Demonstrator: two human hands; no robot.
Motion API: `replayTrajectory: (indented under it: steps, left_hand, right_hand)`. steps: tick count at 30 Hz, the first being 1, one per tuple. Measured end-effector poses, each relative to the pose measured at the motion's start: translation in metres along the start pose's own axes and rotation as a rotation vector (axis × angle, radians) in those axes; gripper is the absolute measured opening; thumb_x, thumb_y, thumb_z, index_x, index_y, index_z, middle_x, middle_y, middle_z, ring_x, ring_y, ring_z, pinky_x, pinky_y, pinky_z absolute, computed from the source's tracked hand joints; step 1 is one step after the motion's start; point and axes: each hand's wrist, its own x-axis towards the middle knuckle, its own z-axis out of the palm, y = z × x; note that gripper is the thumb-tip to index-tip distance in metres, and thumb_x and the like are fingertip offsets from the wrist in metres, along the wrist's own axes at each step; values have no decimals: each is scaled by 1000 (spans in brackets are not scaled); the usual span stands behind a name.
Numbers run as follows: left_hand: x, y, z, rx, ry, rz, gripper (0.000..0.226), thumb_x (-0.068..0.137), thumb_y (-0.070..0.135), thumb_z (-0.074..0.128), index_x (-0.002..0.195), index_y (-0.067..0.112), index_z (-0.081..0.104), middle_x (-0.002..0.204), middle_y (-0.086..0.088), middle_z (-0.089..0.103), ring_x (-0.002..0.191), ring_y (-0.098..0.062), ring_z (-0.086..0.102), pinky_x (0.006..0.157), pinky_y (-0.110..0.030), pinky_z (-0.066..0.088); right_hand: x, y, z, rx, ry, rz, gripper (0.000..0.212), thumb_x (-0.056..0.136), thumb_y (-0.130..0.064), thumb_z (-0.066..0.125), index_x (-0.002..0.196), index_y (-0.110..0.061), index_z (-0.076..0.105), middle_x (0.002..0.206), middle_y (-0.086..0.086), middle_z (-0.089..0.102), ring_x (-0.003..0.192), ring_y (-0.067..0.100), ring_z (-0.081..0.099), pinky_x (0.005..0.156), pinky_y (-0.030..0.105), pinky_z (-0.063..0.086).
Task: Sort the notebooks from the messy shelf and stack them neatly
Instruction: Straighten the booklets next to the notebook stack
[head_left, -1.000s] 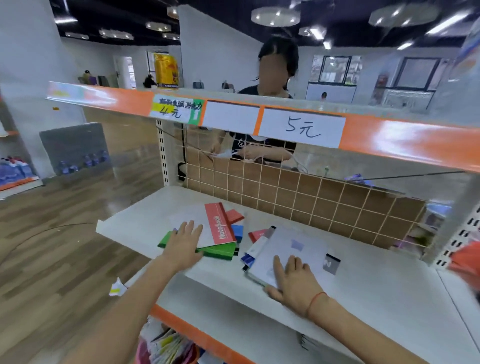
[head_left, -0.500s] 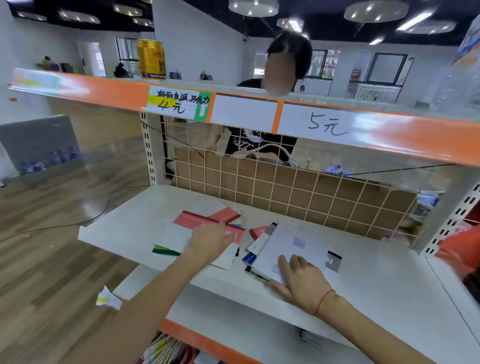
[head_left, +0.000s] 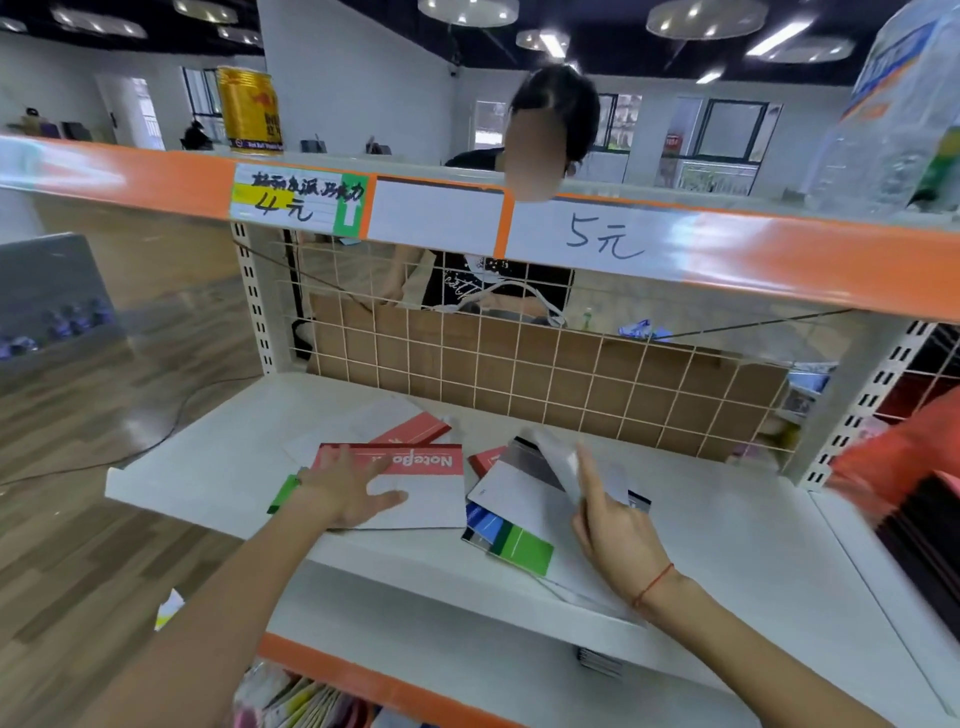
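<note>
The notebooks lie in two loose heaps at the centre of the frame on the white shelf (head_left: 218, 467): a red-banded notebook (head_left: 415, 483) tops the left heap, a grey-white notebook (head_left: 524, 499) the right. The left hand (head_left: 345, 491) rests flat on the red-banded one, fingers spread; the right hand (head_left: 610, 525) lifts a pale cover, its grip hidden behind the page. They look thin, light, bendy and probably slick, so they are best taken by the spine edge.
</note>
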Motion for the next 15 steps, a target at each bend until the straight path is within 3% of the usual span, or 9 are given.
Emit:
replayTrajectory:
  steps: [3,6,8,10,12,15]
  left_hand:
    - [2,2,-2,20,96,-79,68,87,74,23,147,43,17,147,-11,22,137,-31,17,105,-51,31]
    - [6,-2,-4,11,162,-175,64,89,70,25,142,36,34,135,-10,31,124,-30,30,98,-42,35]
    - [8,-7,-9,-21,159,-241,62,90,66,28,133,28,50,127,-10,36,115,-29,34,95,-37,35]
    - [8,-15,-15,-21,125,-258,61,88,67,32,124,23,56,122,-10,44,112,-27,41,93,-33,34]
    - [7,-24,-21,-83,98,-252,62,85,68,44,119,18,54,119,-8,55,110,-24,50,90,-30,37]
    - [5,-34,-22,-280,116,-280,59,83,58,59,117,10,51,119,-11,58,106,-26,56,82,-29,44]
  right_hand:
    - [4,12,-13,104,23,64,95,71,8,60,147,-16,9,47,-2,36,32,15,23,33,17,11]
    - [11,27,-21,-3,82,-61,84,64,7,65,139,-13,33,56,11,50,29,23,33,32,18,13]
    - [12,33,-19,-76,92,-131,59,65,3,64,119,-15,47,60,14,54,29,29,42,26,21,24]
    - [11,33,-14,-112,99,-155,27,75,-13,45,101,-16,46,69,17,60,29,31,45,23,27,33]
    - [10,35,-8,-104,104,-155,21,76,-18,38,96,-17,45,74,17,64,30,30,46,26,26,34]
    - [15,41,-13,-35,186,-92,20,80,-19,37,97,-20,46,56,12,56,30,28,44,30,24,30]
